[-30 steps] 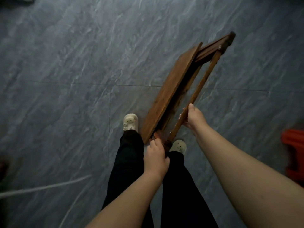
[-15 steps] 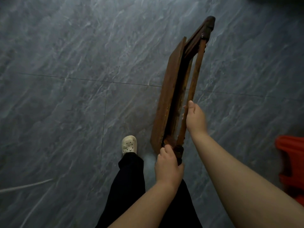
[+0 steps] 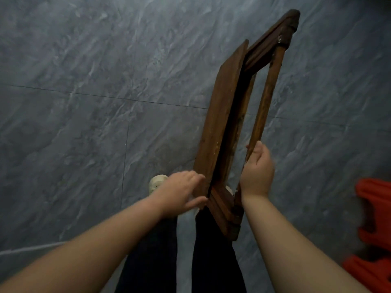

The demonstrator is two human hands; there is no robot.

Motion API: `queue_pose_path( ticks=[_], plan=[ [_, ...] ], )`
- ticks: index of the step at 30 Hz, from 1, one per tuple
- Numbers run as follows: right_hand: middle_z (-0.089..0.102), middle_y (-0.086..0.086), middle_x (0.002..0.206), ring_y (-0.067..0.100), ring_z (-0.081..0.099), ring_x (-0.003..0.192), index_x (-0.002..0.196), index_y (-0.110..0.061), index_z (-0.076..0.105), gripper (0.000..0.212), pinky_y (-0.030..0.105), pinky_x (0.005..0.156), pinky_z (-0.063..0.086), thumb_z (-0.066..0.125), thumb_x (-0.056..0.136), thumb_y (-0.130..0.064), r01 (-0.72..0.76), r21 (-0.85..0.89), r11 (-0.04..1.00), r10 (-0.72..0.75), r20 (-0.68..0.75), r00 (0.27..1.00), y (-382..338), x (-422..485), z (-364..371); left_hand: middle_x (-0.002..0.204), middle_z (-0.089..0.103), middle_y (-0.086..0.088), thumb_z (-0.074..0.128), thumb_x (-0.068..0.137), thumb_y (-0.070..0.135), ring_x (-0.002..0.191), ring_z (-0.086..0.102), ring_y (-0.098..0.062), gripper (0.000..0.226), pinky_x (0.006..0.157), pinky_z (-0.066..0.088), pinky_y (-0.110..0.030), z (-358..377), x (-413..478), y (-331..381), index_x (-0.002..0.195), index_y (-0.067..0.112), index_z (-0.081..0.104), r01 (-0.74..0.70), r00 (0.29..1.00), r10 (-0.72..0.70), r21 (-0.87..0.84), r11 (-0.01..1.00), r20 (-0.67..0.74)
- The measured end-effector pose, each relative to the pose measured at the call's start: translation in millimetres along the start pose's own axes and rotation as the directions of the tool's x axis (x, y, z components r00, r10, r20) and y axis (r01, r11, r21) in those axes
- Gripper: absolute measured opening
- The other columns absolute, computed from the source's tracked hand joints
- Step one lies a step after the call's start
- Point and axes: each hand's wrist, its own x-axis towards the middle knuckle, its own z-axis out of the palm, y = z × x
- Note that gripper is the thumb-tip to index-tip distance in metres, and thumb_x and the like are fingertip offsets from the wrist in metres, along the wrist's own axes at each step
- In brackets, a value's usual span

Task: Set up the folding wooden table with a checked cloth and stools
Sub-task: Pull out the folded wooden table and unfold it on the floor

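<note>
1. You are looking straight down at a grey, marbled tile floor (image 3: pixel 84 102) with thin grout lines crossing it.
2. The folding wooden table (image 3: pixel 220 123) is held up in front of you on edge, off the floor as far as the picture shows, with its long side running away from you toward the upper right.
3. The flat top board faces left. The leg frame (image 3: pixel 265 102) has swung open from it on the right, so a narrow gap shows between board and frame.
4. Your right hand (image 3: pixel 257 172) is wrapped around the right rail of the leg frame, near its lower end. The fingers curl closed about the wood and the thumb points up along the rail.
5. Your left hand (image 3: pixel 182 191) is at the near lower corner of the top board. The fingers are spread and only loosely bent, and the thumb reaches toward the board's edge. The hand is blurred, so you cannot tell whether it truly grips the board or only touches it.
6. The near end of the table, with its dark cross pieces, sits just above your dark trousers (image 3: pixel 152 261).
7. A pale shoe (image 3: pixel 157 182) shows on the floor just behind your left hand.
8. At the right edge there is a red plastic stool (image 3: pixel 374 229), blurred and partly cut off, well apart from the table.
9. A pale cord (image 3: pixel 25 249) lies on the floor at the lower left.
</note>
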Motion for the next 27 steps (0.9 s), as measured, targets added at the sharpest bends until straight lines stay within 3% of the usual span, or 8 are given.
queue_pose_path(
  ticks=[3,5,8,12,20,24,27],
  plan=[
    [0.056,0.001,0.066,0.016,0.056,0.063,0.086,-0.022,0.058,0.041,0.023,0.056,0.042,0.025,0.100,-0.041,-0.003,0.017,1.000,0.003,0.003,1.000,4.3,4.6,-11.9,0.130,0.053,-0.005,0.027,0.091,0.057,0.121,0.049,-0.023,0.065,0.103,0.035,-0.036,-10.7,40.1,-20.3,0.139,0.015,0.041,-0.132,0.990,0.138,0.265,0.955,-0.006],
    [0.055,0.004,0.066,0.016,0.054,0.062,0.083,-0.017,0.057,0.043,0.021,0.055,0.039,0.025,0.100,-0.040,-0.011,0.025,1.000,0.011,0.000,1.000,7.7,7.2,-18.3,0.139,0.048,-0.005,0.030,0.093,0.053,0.130,0.041,-0.023,0.062,0.110,0.027,-0.036,-13.8,69.6,-22.6,0.142,0.016,0.037,-0.219,0.974,0.225,0.358,0.908,0.025],
    [0.055,0.001,0.067,0.005,0.052,0.061,0.081,-0.014,0.056,0.046,0.021,0.058,0.039,0.023,0.097,-0.042,-0.011,0.026,1.000,0.011,-0.009,1.000,15.6,11.8,-23.6,0.154,0.026,-0.003,0.028,0.097,0.051,0.143,0.015,-0.021,0.062,0.116,0.004,-0.036,-5.8,107.0,-18.9,0.149,0.019,0.019,-0.324,0.946,0.278,0.442,0.836,0.166],
    [0.056,-0.003,0.069,-0.001,0.052,0.063,0.080,-0.019,0.055,0.043,0.013,0.059,0.038,0.024,0.097,-0.043,-0.016,0.050,0.999,0.016,-0.006,1.000,24.1,15.8,-28.5,0.158,0.011,-0.004,0.022,0.098,0.051,0.145,-0.002,-0.022,0.062,0.115,-0.010,-0.039,8.7,136.5,-10.9,0.151,0.019,0.010,-0.456,0.886,0.298,0.540,0.708,0.356],
    [0.055,0.004,0.067,0.011,0.052,0.063,0.083,-0.028,0.056,0.036,0.018,0.056,0.040,0.026,0.101,-0.038,-0.012,0.109,0.994,0.010,0.020,1.000,27.0,18.4,-34.0,0.158,0.013,-0.007,0.025,0.098,0.040,0.145,-0.007,-0.025,0.056,0.113,-0.014,-0.042,17.6,161.0,-26.0,0.149,0.016,0.019,-0.481,0.870,0.244,0.630,0.610,0.428],
    [0.046,-0.003,0.058,0.008,0.046,0.051,0.089,-0.026,0.059,0.039,0.024,0.050,0.040,0.025,0.100,-0.043,-0.028,0.124,0.992,0.025,0.025,0.999,31.3,18.3,-33.1,0.156,0.019,-0.007,0.037,0.096,0.032,0.145,-0.002,-0.027,0.055,0.109,-0.018,-0.048,22.1,169.2,-23.0,0.147,0.015,0.025,-0.533,0.845,0.271,0.693,0.485,0.461],
    [0.045,-0.008,0.057,0.008,0.046,0.052,0.089,-0.026,0.059,0.042,0.025,0.050,0.039,0.024,0.098,-0.047,-0.012,0.113,0.993,0.010,0.015,1.000,31.6,18.0,-29.5,0.150,0.032,-0.006,0.043,0.095,0.018,0.144,0.012,-0.027,0.048,0.111,-0.013,-0.047,22.8,180.0,-17.3,0.142,0.016,0.034,-0.540,0.841,0.288,0.682,0.494,0.457]
  ],
)
